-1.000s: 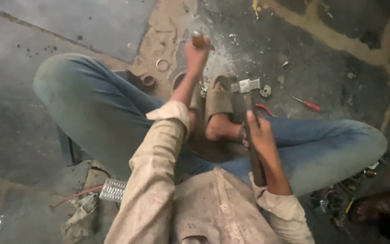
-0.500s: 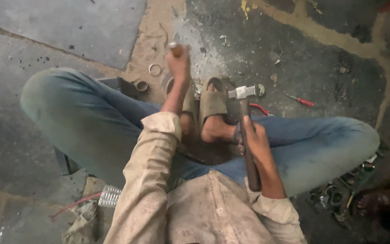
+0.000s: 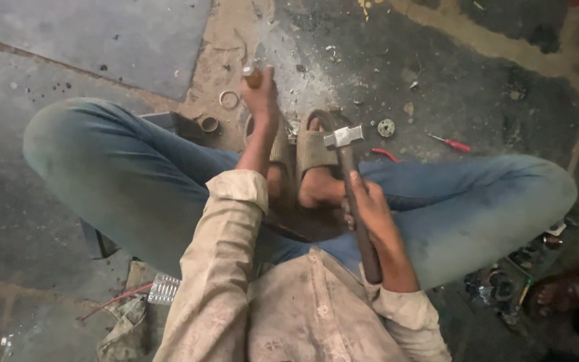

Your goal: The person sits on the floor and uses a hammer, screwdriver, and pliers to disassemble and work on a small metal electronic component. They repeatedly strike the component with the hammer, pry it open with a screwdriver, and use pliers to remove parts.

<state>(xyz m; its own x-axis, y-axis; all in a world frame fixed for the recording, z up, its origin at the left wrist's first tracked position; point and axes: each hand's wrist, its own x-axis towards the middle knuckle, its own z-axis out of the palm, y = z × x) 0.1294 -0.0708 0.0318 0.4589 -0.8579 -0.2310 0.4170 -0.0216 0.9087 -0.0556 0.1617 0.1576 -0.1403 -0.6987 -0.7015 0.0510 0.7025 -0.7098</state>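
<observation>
Hammer (image 3: 343, 137) gripped mid-handle by right hand (image 3: 370, 208), frame centre. Left hand (image 3: 261, 94) clenches wooden-handled tool (image 3: 252, 77), upper centre. Best steady it upright, strike squarely.

A worn concrete floor (image 3: 115, 40), grey and stained, with a sandy, paler patch (image 3: 236, 40) at the top middle and metal filings scattered nearby. Small clutter lies about: a metal ring (image 3: 228, 99), a red screwdriver (image 3: 452, 143), a washer (image 3: 386, 127) (light is dim and warm).
</observation>
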